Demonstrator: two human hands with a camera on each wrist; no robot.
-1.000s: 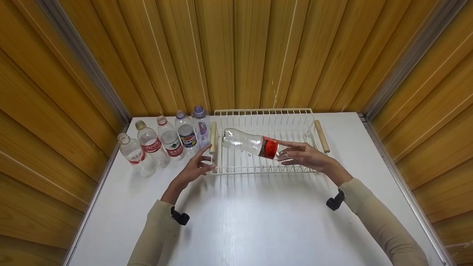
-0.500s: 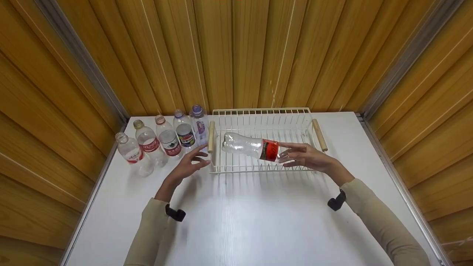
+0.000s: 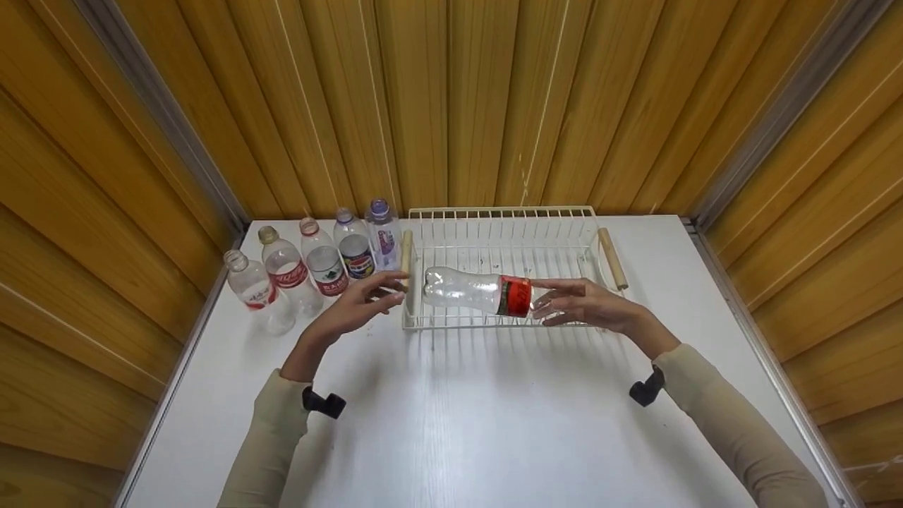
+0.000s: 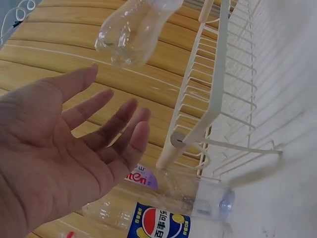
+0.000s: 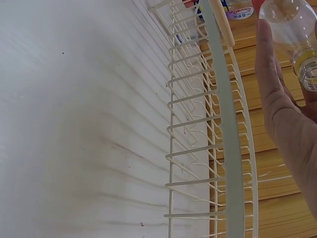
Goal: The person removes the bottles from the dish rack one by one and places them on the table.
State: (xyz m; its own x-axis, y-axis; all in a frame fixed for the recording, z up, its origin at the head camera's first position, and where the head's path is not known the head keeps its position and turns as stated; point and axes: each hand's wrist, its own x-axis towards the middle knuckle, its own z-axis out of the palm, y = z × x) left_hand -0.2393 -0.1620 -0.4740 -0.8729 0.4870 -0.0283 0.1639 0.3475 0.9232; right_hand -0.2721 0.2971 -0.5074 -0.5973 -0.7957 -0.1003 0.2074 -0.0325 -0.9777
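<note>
A clear plastic bottle with a red label (image 3: 516,295) lies sideways over the white wire rack (image 3: 494,327), its base to the left. My right hand (image 3: 596,307) holds it by the neck end, thumb and fingers around it. In the right wrist view the bottle's open mouth (image 5: 309,72) shows beside my fingers. My left hand (image 3: 356,305) is beside the rack's left wooden handle (image 3: 407,252), fingers loosely bent and holding nothing. In the left wrist view the bottle's base (image 4: 126,42) is above and apart from my left fingertips.
Several capless bottles stand in a slanting row left of the rack, among them a Pepsi-labelled bottle (image 3: 356,255) and a purple-necked bottle (image 3: 383,236). A second wooden handle (image 3: 612,258) is on the rack's right side. Wood-patterned walls (image 3: 480,106) surround the white table (image 3: 451,423).
The bottle in my right hand has come slightly nearer the front of the rack and turned more level. My left hand has shifted a little left and away from me.
</note>
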